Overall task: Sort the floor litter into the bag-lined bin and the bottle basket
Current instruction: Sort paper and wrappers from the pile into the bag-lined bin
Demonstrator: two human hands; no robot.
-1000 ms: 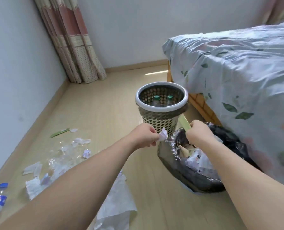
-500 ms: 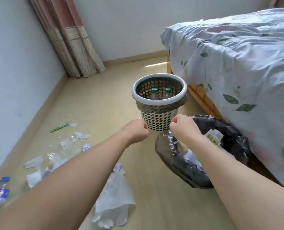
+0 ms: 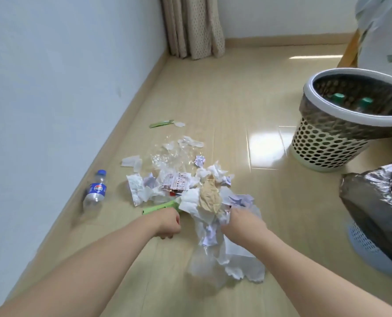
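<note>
A pile of crumpled white tissue, brown paper and wrappers lies on the floor in front of me. My left hand is curled at the near end of a green wrapper and seems to grip it. My right hand digs its fingers into the white paper at the pile's near side and clutches it. A perforated basket with green-capped bottles stands at the right. The black bag-lined bin sits nearer, at the right edge. A blue-capped plastic bottle lies by the left wall.
Clear plastic film and a thin green strip lie farther along the floor. The white wall runs along the left, a curtain hangs in the corner, and a bed stands behind the basket.
Both hands have come down and left from above the bin to the litter pile on the floor. The scraps they held a second ago are gone. My view has turned left.
</note>
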